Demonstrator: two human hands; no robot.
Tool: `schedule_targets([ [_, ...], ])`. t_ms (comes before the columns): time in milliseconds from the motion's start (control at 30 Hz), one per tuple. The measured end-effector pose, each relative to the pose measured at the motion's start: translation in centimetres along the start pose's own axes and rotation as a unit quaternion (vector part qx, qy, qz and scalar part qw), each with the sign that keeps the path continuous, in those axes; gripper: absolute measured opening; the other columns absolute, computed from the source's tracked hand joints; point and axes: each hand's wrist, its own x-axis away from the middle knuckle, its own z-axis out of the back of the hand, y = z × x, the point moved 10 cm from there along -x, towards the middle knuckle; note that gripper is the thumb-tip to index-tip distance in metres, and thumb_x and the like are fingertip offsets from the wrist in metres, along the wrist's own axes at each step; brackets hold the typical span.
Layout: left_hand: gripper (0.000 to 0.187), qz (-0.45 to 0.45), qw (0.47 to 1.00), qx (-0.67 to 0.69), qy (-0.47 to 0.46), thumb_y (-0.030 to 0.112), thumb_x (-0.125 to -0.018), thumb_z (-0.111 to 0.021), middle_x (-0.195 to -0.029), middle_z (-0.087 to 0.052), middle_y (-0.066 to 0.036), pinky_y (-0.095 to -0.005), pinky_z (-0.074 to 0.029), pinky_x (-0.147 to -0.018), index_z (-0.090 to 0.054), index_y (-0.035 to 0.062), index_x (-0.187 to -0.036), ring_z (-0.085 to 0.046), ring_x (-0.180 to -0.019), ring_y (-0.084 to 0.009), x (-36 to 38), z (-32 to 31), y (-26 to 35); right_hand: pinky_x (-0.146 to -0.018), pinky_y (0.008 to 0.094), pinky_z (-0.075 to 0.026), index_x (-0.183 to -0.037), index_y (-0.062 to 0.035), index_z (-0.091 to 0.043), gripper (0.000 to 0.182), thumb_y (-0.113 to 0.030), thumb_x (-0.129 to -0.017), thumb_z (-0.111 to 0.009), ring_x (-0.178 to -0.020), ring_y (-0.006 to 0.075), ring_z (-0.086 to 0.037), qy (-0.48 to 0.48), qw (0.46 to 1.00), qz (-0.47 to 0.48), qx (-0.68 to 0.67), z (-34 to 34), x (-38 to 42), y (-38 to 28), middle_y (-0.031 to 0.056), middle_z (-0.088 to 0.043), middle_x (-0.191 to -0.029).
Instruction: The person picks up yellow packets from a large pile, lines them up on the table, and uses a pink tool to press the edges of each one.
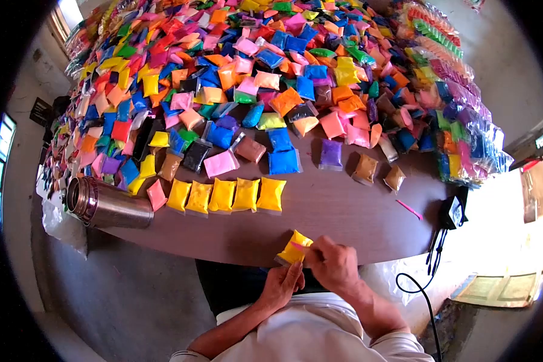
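Note:
My left hand (280,286) grips the lower edge of a small clear packet of yellow clay-like material (291,251), at the table's front edge. My right hand (335,263) is closed at the packet's right side. From its fingers a thin pink stick (298,245) points left across the yellow packet; most of the stick is hidden. Beyond my hands, several similar yellow packets (222,195) lie side by side in a row. One pink packet (157,195) sits at the row's left end.
A large heap of coloured packets (247,78) covers the back of the table (344,199). On the left a metal flask (111,204) lies on its side. To the right are another pink stick (409,209) and a black box (452,212) with a cable. Bundled packets (464,133) stand far right.

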Motion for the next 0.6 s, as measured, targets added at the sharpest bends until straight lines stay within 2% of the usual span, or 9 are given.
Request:
schedule_targets([
  [167, 0.051, -0.021, 0.998, -0.055, -0.002, 0.042, -0.101, -0.043, -0.058, -0.054, -0.002, -0.0252, -0.039, -0.049, -0.056, 0.0042, -0.07, -0.048, -0.052, -0.0094, -0.2, 0.2, 0.4, -0.049, 0.0376, -0.051, -0.07, -0.0045, -0.057, 0.023, -0.019, -0.079, -0.071, -0.053, 0.0293, -0.063, -0.026, 0.997, -0.004, 0.067, -1.0, -0.5, 1.3, 0.0116, -0.064, -0.064],
  [233, 0.052, -0.031, 0.998, -0.051, -0.004, 0.043, -0.101, -0.043, -0.059, -0.054, -0.002, -0.0255, -0.039, -0.049, -0.056, 0.0041, -0.069, -0.048, -0.051, -0.0098, -0.2, 0.1, 0.5, -0.047, 0.0437, -0.049, -0.074, -0.008, -0.057, 0.025, -0.028, -0.083, -0.068, -0.054, 0.0351, -0.062, 0.023, 0.996, -0.022, 0.078, -0.1, -1.0, 2.4, 0.0134, -0.061, -0.061],
  [267, 0.052, -0.025, 0.997, -0.069, 0.001, 0.042, -0.101, -0.042, -0.059, -0.055, -0.002, -0.0254, -0.039, -0.05, -0.057, 0.0041, -0.069, -0.049, -0.052, -0.0099, 0.0, 0.2, 0.4, -0.048, 0.0432, -0.049, -0.074, -0.0072, -0.056, 0.023, -0.024, -0.082, -0.068, -0.054, 0.0352, -0.062, 0.057, 0.991, -0.036, 0.118, 0.3, -1.3, 3.5, 0.0132, -0.061, -0.061],
  [300, 0.052, -0.02, 0.996, -0.087, 0.008, 0.042, -0.101, -0.042, -0.059, -0.055, -0.003, -0.0253, -0.04, -0.05, -0.057, 0.0042, -0.07, -0.049, -0.052, -0.01, 0.0, 0.4, 0.3, -0.048, 0.0432, -0.049, -0.074, -0.0072, -0.056, 0.023, -0.024, -0.082, -0.068, -0.054, 0.0352, -0.062, 0.058, 0.991, -0.034, 0.118, 0.9, -1.4, 3.3, 0.0132, -0.061, -0.061],
  [367, 0.051, -0.033, 0.996, -0.081, 0.009, 0.042, -0.101, -0.042, -0.059, -0.055, -0.003, -0.0252, -0.04, -0.05, -0.057, 0.0042, -0.071, -0.049, -0.052, -0.0102, -0.1, 0.3, 0.5, -0.048, 0.0435, -0.049, -0.072, -0.0069, -0.055, 0.02, -0.02, -0.081, -0.068, -0.053, 0.0356, -0.061, 0.039, 0.997, -0.063, 0.016, 1.5, -1.6, 3.0, 0.0132, -0.06, -0.059],
  [433, 0.051, -0.041, 0.996, -0.079, 0.006, 0.042, -0.102, -0.041, -0.059, -0.055, -0.003, -0.025, -0.04, -0.05, -0.057, 0.0041, -0.071, -0.05, -0.052, -0.0103, 0.1, 0.3, 0.6, -0.048, 0.0437, -0.049, -0.068, -0.0063, -0.055, 0.022, -0.019, -0.079, -0.069, -0.052, 0.0358, -0.06, -0.008, 1.0, 0.003, 0.013, -0.1, -0.8, 0.7, 0.0136, -0.06, -0.059],
  [500, 0.05, -0.037, 0.997, -0.062, -0.013, 0.042, -0.102, -0.041, -0.06, -0.056, -0.003, -0.0246, -0.04, -0.05, -0.057, 0.0044, -0.073, -0.05, -0.052, -0.01, 0.1, 0.0, 0.8, -0.048, 0.0436, -0.049, -0.07, -0.007, -0.057, 0.021, -0.021, -0.079, -0.07, -0.052, 0.0358, -0.06, -0.013, 0.999, 0.049, 0.001, -1.5, 0.0, -0.4, 0.0135, -0.06, -0.059],
  [533, 0.05, -0.036, 0.997, -0.063, -0.012, 0.042, -0.102, -0.041, -0.06, -0.056, -0.003, -0.0246, -0.04, -0.05, -0.057, 0.0044, -0.073, -0.05, -0.052, -0.01, 0.1, 0.0, 1.0, -0.048, 0.0436, -0.049, -0.07, -0.007, -0.057, 0.021, -0.021, -0.079, -0.07, -0.052, 0.0358, -0.06, -0.013, 0.999, 0.049, 0.0, -1.5, -0.1, -0.3, 0.0135, -0.06, -0.059],
  [600, 0.05, -0.036, 0.996, -0.084, -0.014, 0.042, -0.102, -0.041, -0.059, -0.055, -0.003, -0.0242, -0.039, -0.049, -0.055, 0.0046, -0.072, -0.049, -0.052, -0.0095, 0.0, 0.0, 1.7, -0.049, 0.044, -0.05, -0.071, -0.0077, -0.058, 0.021, -0.023, -0.079, -0.069, -0.052, 0.0359, -0.061, -0.033, 0.999, -0.013, 0.021, -1.7, -0.6, 1.2, 0.0129, -0.06, -0.059],
])
